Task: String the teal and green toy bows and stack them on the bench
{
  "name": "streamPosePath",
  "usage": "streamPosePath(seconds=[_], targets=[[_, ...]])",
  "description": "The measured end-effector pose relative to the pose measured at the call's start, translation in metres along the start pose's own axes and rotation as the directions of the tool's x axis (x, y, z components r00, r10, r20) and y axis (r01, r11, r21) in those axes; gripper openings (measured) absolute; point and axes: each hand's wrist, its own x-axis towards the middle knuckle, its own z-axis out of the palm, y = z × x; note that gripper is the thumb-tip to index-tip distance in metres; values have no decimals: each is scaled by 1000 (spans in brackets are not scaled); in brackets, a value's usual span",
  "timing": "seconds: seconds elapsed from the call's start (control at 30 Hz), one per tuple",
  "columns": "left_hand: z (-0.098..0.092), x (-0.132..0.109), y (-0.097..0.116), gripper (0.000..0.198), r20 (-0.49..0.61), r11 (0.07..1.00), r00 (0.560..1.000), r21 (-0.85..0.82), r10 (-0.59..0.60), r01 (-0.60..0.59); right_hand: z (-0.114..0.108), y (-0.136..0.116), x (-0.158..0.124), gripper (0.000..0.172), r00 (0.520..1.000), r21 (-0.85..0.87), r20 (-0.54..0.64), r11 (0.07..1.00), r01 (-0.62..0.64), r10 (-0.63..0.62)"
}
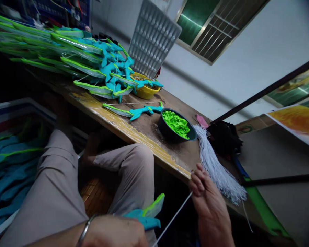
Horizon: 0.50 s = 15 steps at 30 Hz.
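Observation:
My left hand (115, 231), with a metal bangle on the wrist, is closed around the end of a teal and green toy bow (149, 214) over my lap. My right hand (208, 202) pinches a thin white string (173, 216) that runs taut down toward the bow. That hand sits at the front edge of the wooden table (134, 128), right beside a bundle of white strings (218, 168). A finished bow (134, 111) lies on the table by a dark bowl of green plastic bits (176, 125).
A tall pile of bagged teal and green bows (74, 58) fills the table's far left. A yellow bowl (145, 89), a grey perforated tray (154, 37) and a black cloth heap (224, 137) stand behind. A bin of teal bows (7, 164) sits at my left.

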Motion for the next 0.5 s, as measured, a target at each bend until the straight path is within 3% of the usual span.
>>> streamPosePath(seconds=[0.07,0.17,0.23,0.33,0.4,0.43,0.5], targets=[[-11,22,4,35,-28,998,1000,-66,-5,3,-18,-14,5,47,994,2,-62,996,90,-90],[-19,65,19,49,-143,985,990,-170,-12,-13,-37,-28,0,48,981,-80,-109,985,155,-163],[-22,95,29,46,-236,994,971,-112,-29,2,-46,-34,-8,54,982,-165,-108,977,134,-153],[-28,130,33,28,-328,994,944,85,-38,70,-56,-39,-18,55,994,-252,-76,966,52,-73],[-32,147,27,7,-259,972,963,197,-71,125,-61,-40,-22,55,997,-288,-71,957,21,-43],[-33,154,23,8,-178,959,978,241,-108,149,-63,-39,-22,56,996,-299,-82,954,17,-43],[-29,165,12,31,17,945,985,286,-174,162,-69,-36,-22,61,993,-286,-113,958,3,-37]])
